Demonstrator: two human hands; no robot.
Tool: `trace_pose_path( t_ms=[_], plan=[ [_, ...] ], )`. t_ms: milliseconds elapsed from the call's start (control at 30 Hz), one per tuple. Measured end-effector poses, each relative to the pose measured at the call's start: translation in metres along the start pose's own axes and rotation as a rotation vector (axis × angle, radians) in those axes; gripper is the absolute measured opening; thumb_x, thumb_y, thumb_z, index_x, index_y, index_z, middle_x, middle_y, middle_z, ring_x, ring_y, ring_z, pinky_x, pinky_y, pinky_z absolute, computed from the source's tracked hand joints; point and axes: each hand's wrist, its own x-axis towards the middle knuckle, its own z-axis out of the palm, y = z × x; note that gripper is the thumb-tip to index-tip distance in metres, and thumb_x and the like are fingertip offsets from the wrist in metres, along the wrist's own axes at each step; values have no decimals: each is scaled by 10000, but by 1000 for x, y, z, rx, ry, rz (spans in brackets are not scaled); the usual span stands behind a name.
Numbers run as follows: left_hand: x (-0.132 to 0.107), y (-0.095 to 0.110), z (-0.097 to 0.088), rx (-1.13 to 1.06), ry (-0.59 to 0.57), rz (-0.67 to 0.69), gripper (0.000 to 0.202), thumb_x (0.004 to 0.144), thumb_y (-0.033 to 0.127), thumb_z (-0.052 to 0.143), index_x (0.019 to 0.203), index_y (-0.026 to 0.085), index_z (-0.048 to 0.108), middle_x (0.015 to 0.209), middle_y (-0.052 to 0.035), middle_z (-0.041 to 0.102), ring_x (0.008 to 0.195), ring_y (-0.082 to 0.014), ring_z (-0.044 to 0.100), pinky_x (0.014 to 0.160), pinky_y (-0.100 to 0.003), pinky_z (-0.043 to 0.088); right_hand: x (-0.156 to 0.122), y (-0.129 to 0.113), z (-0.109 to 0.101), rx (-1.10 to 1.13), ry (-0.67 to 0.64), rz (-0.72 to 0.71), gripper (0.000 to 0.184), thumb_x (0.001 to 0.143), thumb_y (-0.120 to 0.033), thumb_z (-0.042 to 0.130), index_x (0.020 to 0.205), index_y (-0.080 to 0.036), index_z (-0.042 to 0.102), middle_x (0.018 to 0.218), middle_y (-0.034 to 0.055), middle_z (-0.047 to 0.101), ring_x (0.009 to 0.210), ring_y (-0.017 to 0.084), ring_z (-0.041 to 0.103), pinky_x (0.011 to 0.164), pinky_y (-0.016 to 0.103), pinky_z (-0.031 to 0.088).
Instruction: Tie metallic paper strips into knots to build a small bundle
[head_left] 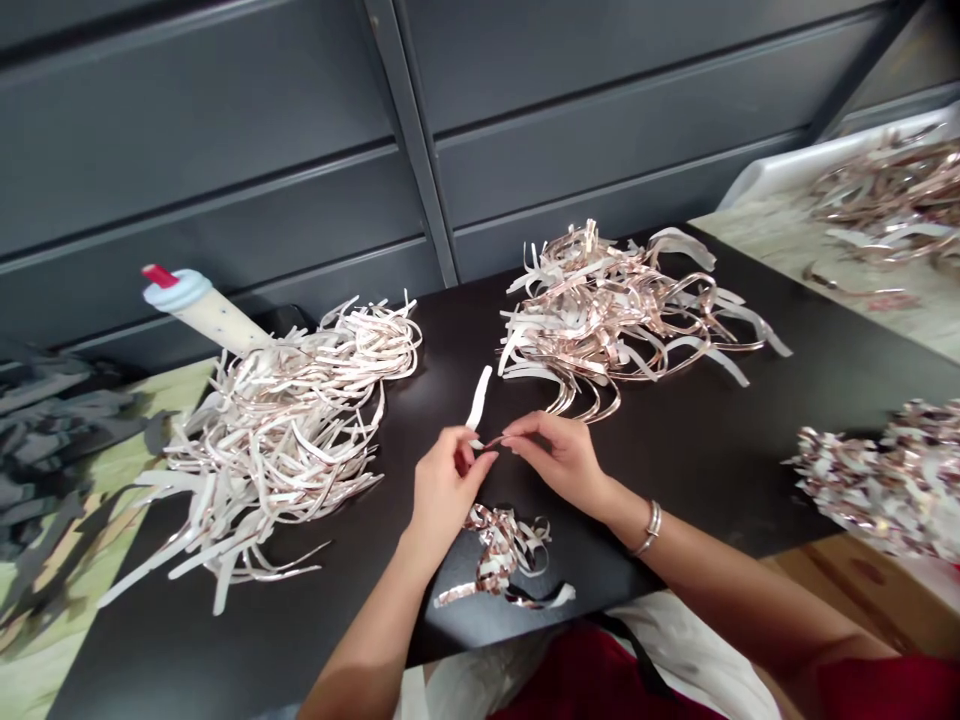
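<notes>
My left hand [444,487] and my right hand [556,455] meet over the middle of a black board [675,450]. Both pinch one curved strip [478,398], white on one face, whose free end stands up between them. A small heap of rose-gold and white strips [501,555] lies just below my hands, near the board's front edge. A large pile of mostly white strips [281,430] spreads to the left. Another pile of shiny rose-gold strips [615,305] lies behind my right hand. A bangle sits on my right wrist.
A white bottle with a red cap [199,305] leans behind the left pile. Dark grey strips [45,440] lie at far left. More rose-gold strips fill a white tray [892,185] at back right, and another heap [885,480] sits at right. A grey metal wall rises behind.
</notes>
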Motion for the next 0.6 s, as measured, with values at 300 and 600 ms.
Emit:
trace_pose_path(
  t_ms=[300,600],
  plan=[
    [-2,4,16,-987,-449,-610,454,657,531,707,561,128,520,456,40,433,367,-40,361,381,-186,210,-6,8,0,0,-147,-384,168,893,-92,496,921,-164,645,875,83,717,799,161,666,715,288,552],
    [-3,11,10,-446,-93,-220,292,793,392,622,648,139,632,565,12,541,513,-85,496,500,-198,386,-12,7,7,-133,4,-148,132,872,-148,562,902,-172,689,830,60,716,748,151,666,696,257,540]
  ],
)
